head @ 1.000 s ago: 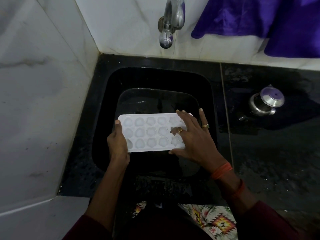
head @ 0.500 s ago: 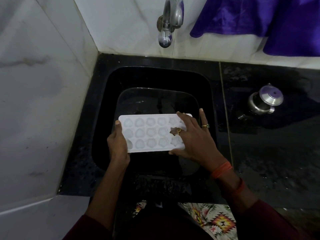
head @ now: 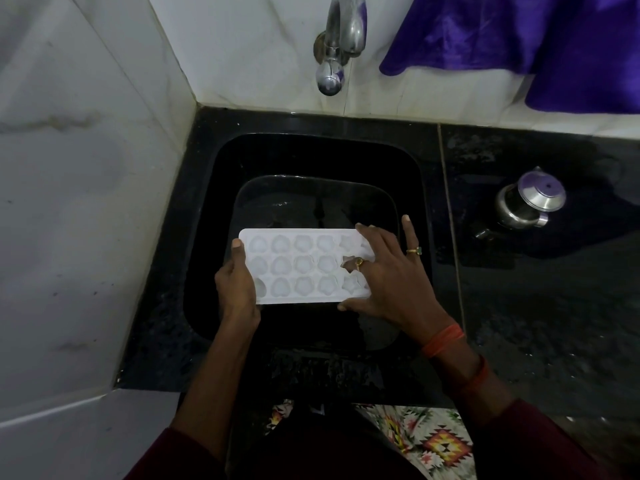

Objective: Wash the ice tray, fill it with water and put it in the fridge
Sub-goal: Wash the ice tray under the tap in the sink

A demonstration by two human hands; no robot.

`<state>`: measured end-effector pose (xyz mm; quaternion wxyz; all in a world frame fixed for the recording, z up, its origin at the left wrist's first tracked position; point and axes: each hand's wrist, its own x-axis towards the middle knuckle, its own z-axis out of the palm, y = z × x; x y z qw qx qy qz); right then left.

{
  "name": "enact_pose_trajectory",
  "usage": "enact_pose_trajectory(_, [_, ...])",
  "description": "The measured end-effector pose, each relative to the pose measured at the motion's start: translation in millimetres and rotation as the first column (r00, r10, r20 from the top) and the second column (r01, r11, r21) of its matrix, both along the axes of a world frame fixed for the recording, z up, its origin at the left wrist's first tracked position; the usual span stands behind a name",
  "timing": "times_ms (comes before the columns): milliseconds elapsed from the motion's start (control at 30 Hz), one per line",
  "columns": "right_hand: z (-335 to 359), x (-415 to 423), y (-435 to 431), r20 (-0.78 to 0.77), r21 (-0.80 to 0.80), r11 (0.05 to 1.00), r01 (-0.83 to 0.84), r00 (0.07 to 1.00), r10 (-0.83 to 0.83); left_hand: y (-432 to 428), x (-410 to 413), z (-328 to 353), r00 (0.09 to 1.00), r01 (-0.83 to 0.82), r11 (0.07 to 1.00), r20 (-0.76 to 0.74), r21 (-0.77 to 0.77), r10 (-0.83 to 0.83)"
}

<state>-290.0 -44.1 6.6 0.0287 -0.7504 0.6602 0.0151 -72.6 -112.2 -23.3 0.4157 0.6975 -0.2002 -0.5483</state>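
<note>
ice tray (head: 301, 268) dead centre, held level above the black sink (head: 311, 157), open side up. left hand (head: 235, 289) at nine o'clock grips the short end, thumb on top, fingers hidden underneath. right hand (head: 391, 282) at three o'clock lies spread and flat across the last cells, fingertips pressing into the moulds, clasping nothing that i can see. tap (head: 332, 64) at twelve o'clock, no stream showing. looks like the scrubbing stage, filling not begun. now the danger: wet plastic and only one hand truly holding, so a hard rub on the right end could lever the tray out of that left grip and down into the basin. steel pot (head: 526, 202) sits well apart at two o'clock.
</note>
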Motion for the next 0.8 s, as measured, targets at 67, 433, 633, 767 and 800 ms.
enact_pose_trajectory(67, [1.1,-0.8,0.6,0.029,-0.03,0.999,0.019,0.999,-0.018,0.3,0.4,-1.8,1.0,-0.006,1.0,0.004,0.001,0.006])
enact_pose_trajectory(433, [-0.2,-1.2,-0.5,-0.014,0.021,0.999,0.031,0.999,-0.031,-2.9,-0.4,-6.5,0.999,0.006,1.0,0.037,0.011,-0.006])
enact_pose_trajectory(633, [-0.6,-3.1,-3.7,-0.021,0.057,0.998,0.033,0.999,-0.031,-3.4,-0.5,-7.9,0.999,0.008,1.0,0.04,0.021,-0.009])
enact_pose_trajectory(767, [-0.9,-2.6,-4.0,-0.046,0.048,0.998,0.05,0.998,-0.048,-7.0,-1.9,-5.3,1.0,-0.012,1.0,0.028,0.012,0.012])
enact_pose_trajectory(800, [-0.9,-2.6,-3.6,-0.043,0.03,0.998,0.053,0.998,-0.052,-7.7,-2.7,-4.6,1.0,-0.017,1.0,0.025,0.008,0.017])
